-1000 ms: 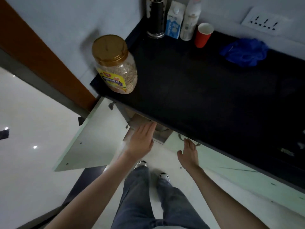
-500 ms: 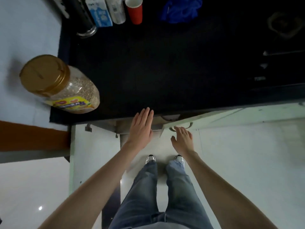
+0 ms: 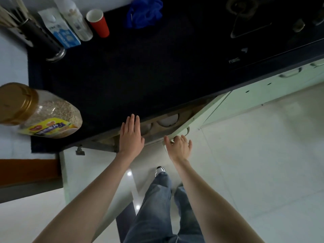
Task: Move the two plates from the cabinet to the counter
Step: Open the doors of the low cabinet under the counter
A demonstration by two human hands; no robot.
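Note:
Under the black counter (image 3: pixel 140 76) the cabinet stands open. Inside it lies a white plate (image 3: pixel 168 119), with the rim of a second plate (image 3: pixel 147 128) to its left; both are partly hidden by the counter edge. My left hand (image 3: pixel 131 137) is flat with fingers together and straight, holding nothing, at the cabinet opening just left of the plates. My right hand (image 3: pixel 178 146) is curled over the edge of the right cabinet door (image 3: pixel 196 118), beside its handle (image 3: pixel 188 131).
The left cabinet door (image 3: pixel 87 172) swings out over the floor. On the counter: an oat jar (image 3: pixel 40 116) at the front left, a utensil holder (image 3: pixel 40 37), milk carton (image 3: pixel 59 30), bottle (image 3: pixel 75 20), red cup (image 3: pixel 99 23) and blue cloth (image 3: pixel 143 11) at the back. A stove (image 3: pixel 245 20) sits right.
The right door has swung open wider under my right hand, and the plates inside have come into sight. The view has turned; my left hand stays at the opening.

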